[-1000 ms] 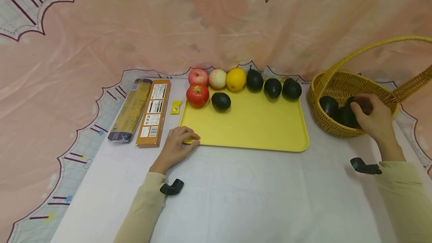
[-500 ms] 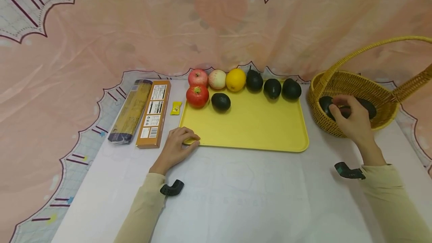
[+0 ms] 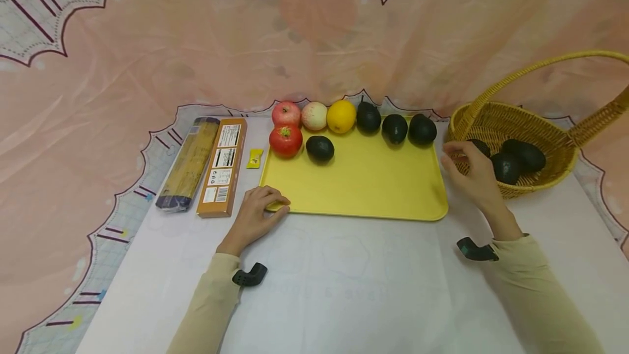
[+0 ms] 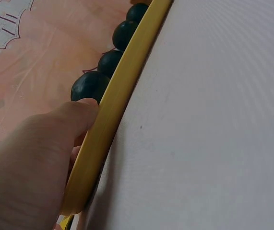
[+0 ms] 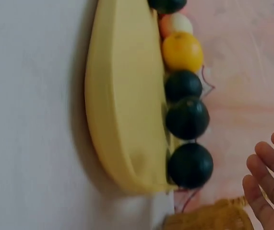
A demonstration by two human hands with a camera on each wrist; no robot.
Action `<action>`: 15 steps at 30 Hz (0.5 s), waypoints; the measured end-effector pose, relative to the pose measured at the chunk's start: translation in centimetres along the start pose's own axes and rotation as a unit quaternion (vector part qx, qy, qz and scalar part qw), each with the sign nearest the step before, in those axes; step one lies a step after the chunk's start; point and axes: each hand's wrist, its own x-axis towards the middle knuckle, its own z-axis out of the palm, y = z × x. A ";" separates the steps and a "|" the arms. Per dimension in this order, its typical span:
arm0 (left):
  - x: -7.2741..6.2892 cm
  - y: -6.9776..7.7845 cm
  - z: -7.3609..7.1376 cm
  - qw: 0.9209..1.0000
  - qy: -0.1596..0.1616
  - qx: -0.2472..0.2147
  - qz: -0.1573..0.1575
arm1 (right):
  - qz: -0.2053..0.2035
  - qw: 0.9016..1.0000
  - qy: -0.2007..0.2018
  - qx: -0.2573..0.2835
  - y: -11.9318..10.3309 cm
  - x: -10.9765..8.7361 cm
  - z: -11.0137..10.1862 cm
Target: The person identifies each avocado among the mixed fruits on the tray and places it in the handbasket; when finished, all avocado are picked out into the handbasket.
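Observation:
My left hand rests on the near left corner of a yellow tray, its thumb on the rim in the left wrist view. My right hand, fingers loosely bent and holding nothing, hovers over the left side of a wicker basket. Dark avocado-like fruits lie in the basket, including one front fruit and one beside it; a third is partly hidden by the hand. In the right wrist view the right-hand fingers have nothing between them.
Along the tray's back stand an apple, a paler apple, an orange and several dark fruits. A red pomegranate-like fruit and another dark fruit sit before them. Left are a yellow sweet, a box and a wrapped pack.
My right hand has moved left from inside the basket towards the tray, uncovering dark fruits; one now lies farther right in the basket. My left hand has stayed put.

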 end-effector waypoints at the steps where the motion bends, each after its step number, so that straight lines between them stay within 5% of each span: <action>1: 0.0 0.0 0.0 1.000 0.001 0.000 0.002 | 0.000 1.000 -0.006 0.002 -0.1 0.1 0.3; 15: 0.0 -0.1 0.1 1.000 0.009 0.000 0.012 | 0.009 0.998 -0.046 0.049 -2.5 1.1 4.8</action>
